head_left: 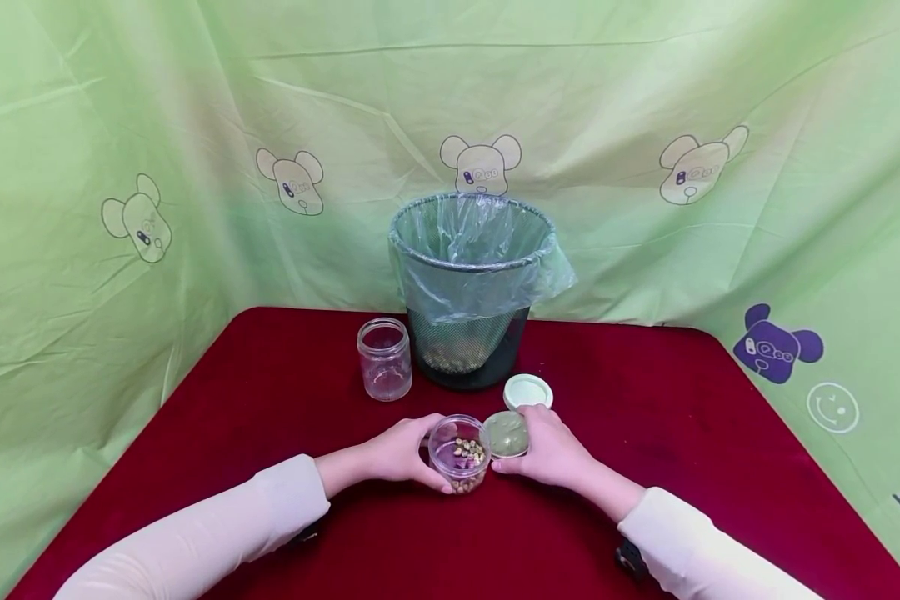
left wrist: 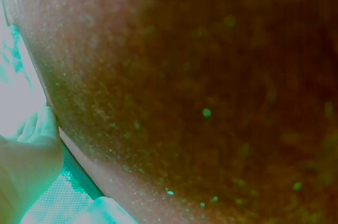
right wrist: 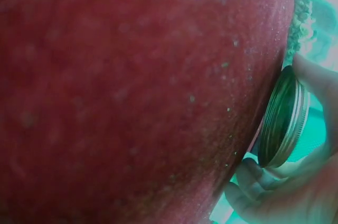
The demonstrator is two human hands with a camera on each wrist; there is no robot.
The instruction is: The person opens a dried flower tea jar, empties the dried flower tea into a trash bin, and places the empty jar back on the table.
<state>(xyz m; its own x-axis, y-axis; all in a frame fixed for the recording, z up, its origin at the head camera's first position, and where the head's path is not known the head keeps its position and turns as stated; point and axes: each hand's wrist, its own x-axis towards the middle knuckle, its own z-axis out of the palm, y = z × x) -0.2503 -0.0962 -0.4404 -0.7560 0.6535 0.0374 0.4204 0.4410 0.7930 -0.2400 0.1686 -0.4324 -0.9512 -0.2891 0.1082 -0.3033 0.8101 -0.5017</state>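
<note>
My left hand (head_left: 405, 454) holds a see-through jar (head_left: 461, 479) around its left side. The jar has no lid on, and small tan pieces (head_left: 468, 452) lie in it. Just right of the jar, my right hand (head_left: 551, 450) holds a round metal lid (head_left: 507, 434) by its edge. From the right wrist, that lid (right wrist: 284, 118) is seen edge-on between the thumb and fingers (right wrist: 251, 176). The left wrist view catches only part of the left hand (left wrist: 34, 150) at its left edge; the jar cannot be made out there.
Behind the right hand lies a white round lid (head_left: 528, 392). A second glass jar (head_left: 386, 375), lidless, stands at the left. A mesh waste bin (head_left: 465, 333) with a plastic bag (head_left: 472, 287) stands at the back of the red-covered table (head_left: 270, 400). Green curtains (head_left: 570, 83) surround it.
</note>
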